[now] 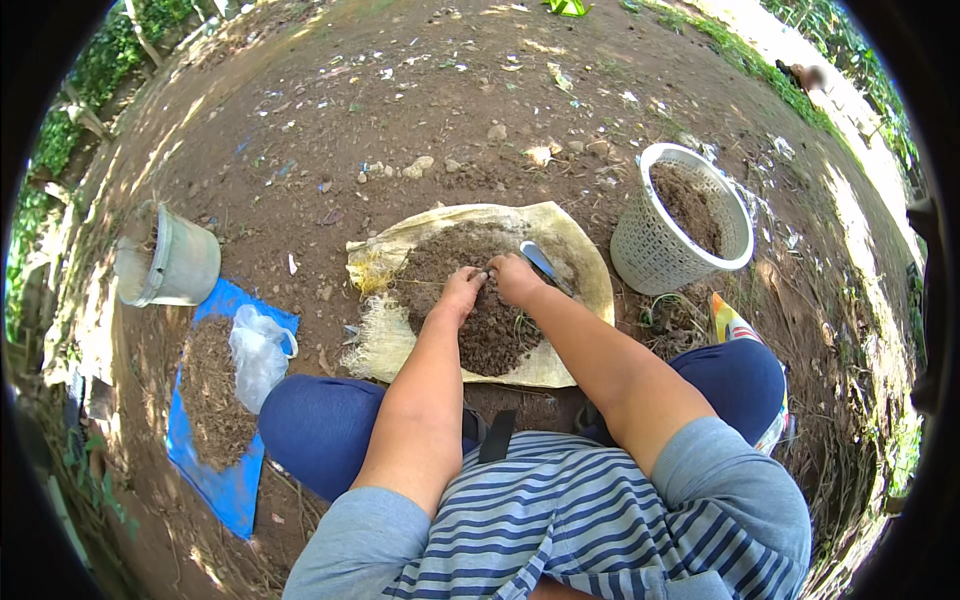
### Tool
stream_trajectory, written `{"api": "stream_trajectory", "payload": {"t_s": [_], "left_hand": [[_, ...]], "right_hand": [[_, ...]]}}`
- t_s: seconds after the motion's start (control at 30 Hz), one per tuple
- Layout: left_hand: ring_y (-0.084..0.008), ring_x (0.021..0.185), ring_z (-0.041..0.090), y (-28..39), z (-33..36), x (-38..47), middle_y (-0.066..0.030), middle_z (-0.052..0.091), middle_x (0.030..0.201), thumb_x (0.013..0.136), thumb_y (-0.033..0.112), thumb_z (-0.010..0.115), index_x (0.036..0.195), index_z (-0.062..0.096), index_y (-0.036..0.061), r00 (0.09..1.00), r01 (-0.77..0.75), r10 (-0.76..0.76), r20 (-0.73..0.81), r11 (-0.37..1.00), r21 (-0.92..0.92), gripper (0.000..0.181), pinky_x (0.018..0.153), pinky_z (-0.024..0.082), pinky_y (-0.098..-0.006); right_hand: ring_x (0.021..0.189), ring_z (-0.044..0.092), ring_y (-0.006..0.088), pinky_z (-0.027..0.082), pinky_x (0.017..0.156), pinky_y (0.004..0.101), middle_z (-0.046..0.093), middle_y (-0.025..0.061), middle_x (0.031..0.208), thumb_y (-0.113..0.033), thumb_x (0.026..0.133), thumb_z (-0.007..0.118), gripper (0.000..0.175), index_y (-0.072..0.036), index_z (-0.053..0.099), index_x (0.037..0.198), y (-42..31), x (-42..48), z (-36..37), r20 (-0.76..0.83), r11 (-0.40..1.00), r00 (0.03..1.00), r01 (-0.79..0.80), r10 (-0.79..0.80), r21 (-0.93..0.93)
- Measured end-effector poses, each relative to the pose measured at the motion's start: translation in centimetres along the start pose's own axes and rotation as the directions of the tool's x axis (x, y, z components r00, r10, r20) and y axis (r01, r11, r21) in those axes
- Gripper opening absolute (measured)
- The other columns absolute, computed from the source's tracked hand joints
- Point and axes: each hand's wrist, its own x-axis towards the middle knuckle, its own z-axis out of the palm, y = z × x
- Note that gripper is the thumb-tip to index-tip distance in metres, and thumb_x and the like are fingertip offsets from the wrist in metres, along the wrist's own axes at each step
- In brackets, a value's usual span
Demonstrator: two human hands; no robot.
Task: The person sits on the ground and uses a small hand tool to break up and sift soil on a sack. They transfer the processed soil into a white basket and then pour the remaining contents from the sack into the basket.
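Observation:
My left hand (pixel 460 291) and my right hand (pixel 516 277) meet over a heap of dark, crumbly soil (pixel 499 341), fingertips close together. Whether anything small is pinched between them is too fine to see. The soil lies on a flattened, pale yellow woven sack (pixel 589 300) with a frayed left edge. Just beyond my right hand, a tool with a shiny metal blade (pixel 537 259), perhaps a hand trowel, rests on the soil. Some green plant bits (pixel 525 324) lie in the soil near my right wrist.
A white perforated plastic basket (pixel 652 251) holding soil stands to the right. Leftward, a plastic bucket (pixel 187 259) lies tipped. A blue sheet (pixel 236 502) carries dry brown material (pixel 214 397) and a clear plastic bag (pixel 259 356). Stones (pixel 418 166) dot the ground ahead. A person (pixel 806 76) is far right.

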Motion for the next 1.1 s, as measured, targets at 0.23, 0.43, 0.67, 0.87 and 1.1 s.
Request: {"api": "stream_trajectory", "payload": {"t_s": [0.23,0.43,0.67,0.87,1.1], "left_hand": [[-0.0239,0.085,0.058,2.2,0.6,-0.9,-0.0133,0.062,0.094,0.084,0.021,0.064,0.101,0.059,0.0036,0.893,-0.254,0.409,-0.188,0.802,0.540,0.024,0.078,0.045,-0.0341],[-0.0212,0.090,0.060,2.1,0.7,0.0,-0.0130,0.063,0.097,0.086,0.017,0.060,0.107,0.058,0.0037,0.952,-0.194,0.277,-0.127,0.873,0.448,0.025,0.075,0.047,-0.0328],[-0.0236,0.092,0.061,1.9,0.9,0.1,-0.0148,0.062,0.101,0.085,0.010,0.055,0.109,0.057,0.0020,0.973,-0.167,0.221,-0.074,0.884,0.436,0.025,0.077,0.049,-0.0345],[-0.0390,0.101,0.052,2.7,2.3,-2.7,-0.0218,0.056,0.103,0.080,0.003,0.055,0.104,0.055,0.0004,0.866,-0.262,0.487,-0.112,0.632,0.729,0.025,0.086,0.044,-0.0448],[-0.0394,0.102,0.052,2.9,2.5,-2.7,-0.0213,0.054,0.106,0.081,0.005,0.053,0.105,0.053,0.0005,0.883,-0.157,0.435,-0.176,0.628,0.763,0.025,0.086,0.044,-0.0452]], "right_hand": [[0.103,0.054,0.0389,0.044,0.088,0.0447,0.055,0.0222,0.107,-0.020,0.089,0.051,0.022,-0.001,0.057,0.098,-0.9,0.5,-0.5,0.027,0.991,0.993,-0.112,0.114,-0.069],[0.108,0.053,0.0374,0.043,0.091,0.0431,0.053,0.0232,0.113,-0.017,0.085,0.053,0.027,-0.001,0.055,0.106,-0.7,0.5,-0.7,-0.030,0.999,0.998,-0.048,0.048,0.002],[0.105,0.054,0.0353,0.043,0.091,0.0415,0.057,0.0212,0.105,-0.009,0.078,0.058,0.028,-0.003,0.059,0.105,-1.0,1.0,-1.0,0.050,0.998,0.998,0.028,-0.025,-0.057],[0.101,0.056,0.0350,0.046,0.087,0.0424,0.059,0.0211,0.102,-0.007,0.077,0.056,0.018,0.001,0.060,0.093,-0.3,1.6,-0.3,0.010,0.987,0.999,0.051,-0.050,-0.151],[0.095,0.060,0.0369,0.048,0.082,0.0448,0.062,0.0224,0.096,-0.010,0.080,0.055,0.017,0.001,0.058,0.093,0.2,2.0,0.3,-0.035,0.994,0.999,0.003,-0.007,-0.113]]}}
